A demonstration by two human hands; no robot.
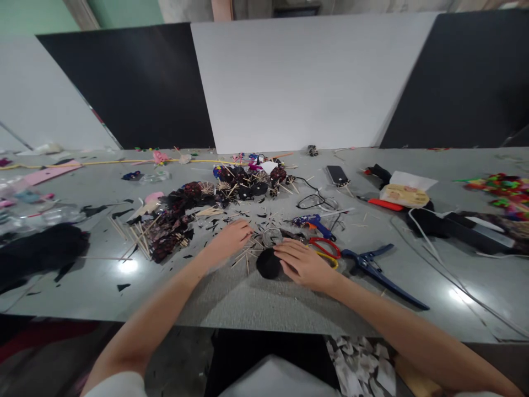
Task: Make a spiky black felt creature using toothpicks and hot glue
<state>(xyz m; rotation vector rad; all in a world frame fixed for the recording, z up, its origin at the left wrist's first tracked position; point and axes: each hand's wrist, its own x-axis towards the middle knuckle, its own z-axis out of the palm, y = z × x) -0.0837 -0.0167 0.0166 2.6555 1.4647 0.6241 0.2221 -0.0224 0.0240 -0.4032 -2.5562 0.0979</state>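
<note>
My left hand point(232, 238) hovers over the littered table, its fingers bent together toward the right; anything between the fingertips is too small to make out. Beneath and beside it lie several thin wooden sticks point(247, 259). My right hand point(303, 263) has its fingers stretched out, reaching left over the edge of a round black disc point(268, 264) that lies on the table. Just beyond those fingers is a clear ring, like a tape roll point(272, 237). Scissors with red and yellow handles point(326, 248) lie partly behind my right hand.
Dark blue cutters point(374, 268) lie right, a blue glue gun point(318, 225) behind my right hand. A phone point(336, 175) sits farther back. Dark clusters with sticks point(169, 231) and black scraps spread left. White and black panels point(314, 82) stand along the back.
</note>
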